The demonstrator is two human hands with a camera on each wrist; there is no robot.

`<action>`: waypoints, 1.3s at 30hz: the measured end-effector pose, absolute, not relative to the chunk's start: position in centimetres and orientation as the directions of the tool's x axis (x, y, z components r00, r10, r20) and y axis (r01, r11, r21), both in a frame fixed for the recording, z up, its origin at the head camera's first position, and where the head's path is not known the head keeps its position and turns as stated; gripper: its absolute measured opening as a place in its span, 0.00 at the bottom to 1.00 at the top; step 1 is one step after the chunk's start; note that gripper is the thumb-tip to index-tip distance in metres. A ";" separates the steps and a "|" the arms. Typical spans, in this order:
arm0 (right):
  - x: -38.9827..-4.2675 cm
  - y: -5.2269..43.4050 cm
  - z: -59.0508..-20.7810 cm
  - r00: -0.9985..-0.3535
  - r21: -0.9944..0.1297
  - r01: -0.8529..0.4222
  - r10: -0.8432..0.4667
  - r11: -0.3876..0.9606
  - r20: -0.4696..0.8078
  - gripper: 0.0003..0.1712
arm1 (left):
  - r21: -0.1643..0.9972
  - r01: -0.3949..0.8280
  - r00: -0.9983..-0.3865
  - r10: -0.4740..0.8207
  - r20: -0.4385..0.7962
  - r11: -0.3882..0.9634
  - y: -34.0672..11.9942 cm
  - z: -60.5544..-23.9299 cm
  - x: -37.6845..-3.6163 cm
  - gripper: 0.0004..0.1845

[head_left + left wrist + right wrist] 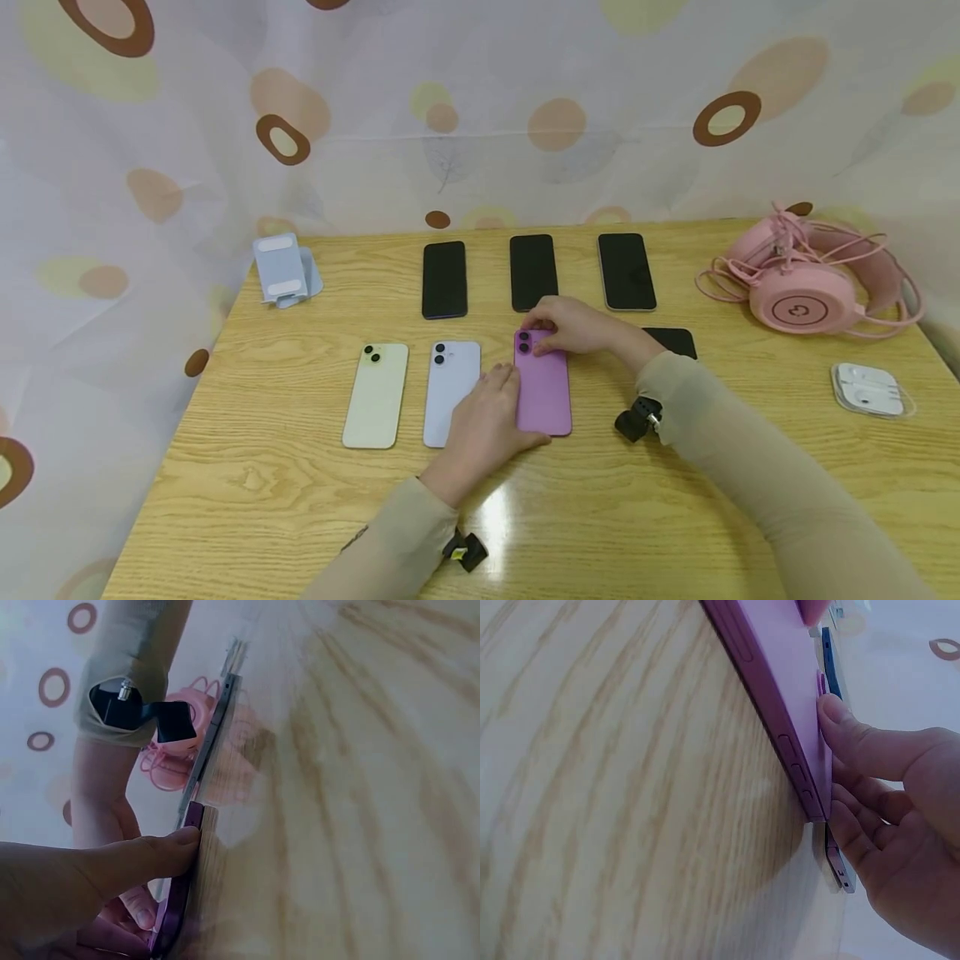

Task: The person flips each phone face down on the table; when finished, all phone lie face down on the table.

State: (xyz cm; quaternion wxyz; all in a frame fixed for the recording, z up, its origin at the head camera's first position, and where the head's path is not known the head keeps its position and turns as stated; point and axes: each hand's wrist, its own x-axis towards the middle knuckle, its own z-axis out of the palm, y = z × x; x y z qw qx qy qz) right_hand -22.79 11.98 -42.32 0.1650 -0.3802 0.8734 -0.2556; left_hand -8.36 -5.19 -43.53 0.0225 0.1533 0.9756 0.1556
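A purple phone (543, 392) lies back up on the wooden table. My left hand (483, 421) rests at its lower left corner: the fingers are along the left edge and the straight thumb (161, 855) touches the bottom edge. At the top end my right hand (573, 325) pinches the phone, thumb (840, 712) on the back near the camera lenses and fingers at the upper edge. Left of it lie a pale lilac phone (450, 392), partly behind my left hand, and a pale yellow phone (377, 396), both back up.
Behind are three dark-screened phones (444, 279), (533, 271), (627, 271). Another dark phone (675, 340) is partly under my right forearm. At right are pink headphones (802, 296) and white earphones (870, 390); a light blue phone stand (283, 268) is back left.
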 end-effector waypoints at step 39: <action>-19.8 29.1 -41.0 -0.801 -0.434 -0.522 -0.596 0.734 -0.046 0.18 | 0.315 0.547 -0.816 0.579 -0.007 0.775 5.6 -43.6 -9.4 0.43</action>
